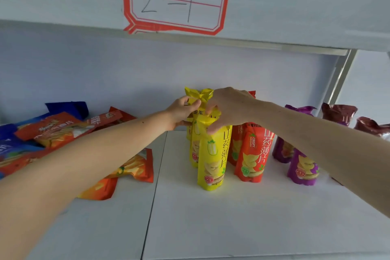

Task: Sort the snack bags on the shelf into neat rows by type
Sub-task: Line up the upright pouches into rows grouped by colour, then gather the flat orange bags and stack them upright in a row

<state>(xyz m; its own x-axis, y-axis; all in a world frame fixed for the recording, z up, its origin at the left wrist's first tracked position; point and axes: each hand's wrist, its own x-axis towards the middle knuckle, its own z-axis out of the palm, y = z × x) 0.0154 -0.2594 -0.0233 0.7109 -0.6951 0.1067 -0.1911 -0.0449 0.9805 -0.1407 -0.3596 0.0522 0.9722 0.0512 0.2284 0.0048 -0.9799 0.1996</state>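
Note:
Yellow snack bags (pixel 212 158) stand upright in a row running toward the back of the white shelf (pixel 211 217). My left hand (pixel 181 112) pinches the top of a rear yellow bag (pixel 198 95) from the left. My right hand (pixel 230 110) grips the yellow bags' tops from the right. To their right stand red bags (pixel 252 154) in a row, then purple bags (pixel 302 167). Dark red bags (pixel 339 114) stand at the far right, partly hidden by my right arm.
A loose heap of orange, red and blue flat snack bags (pixel 63 131) lies at the left of the shelf. One orange bag (pixel 135 167) lies nearer the front. A label (pixel 175 0) reading 2-1 hangs on the upper shelf edge. A metal upright (pixel 341 78) stands at right.

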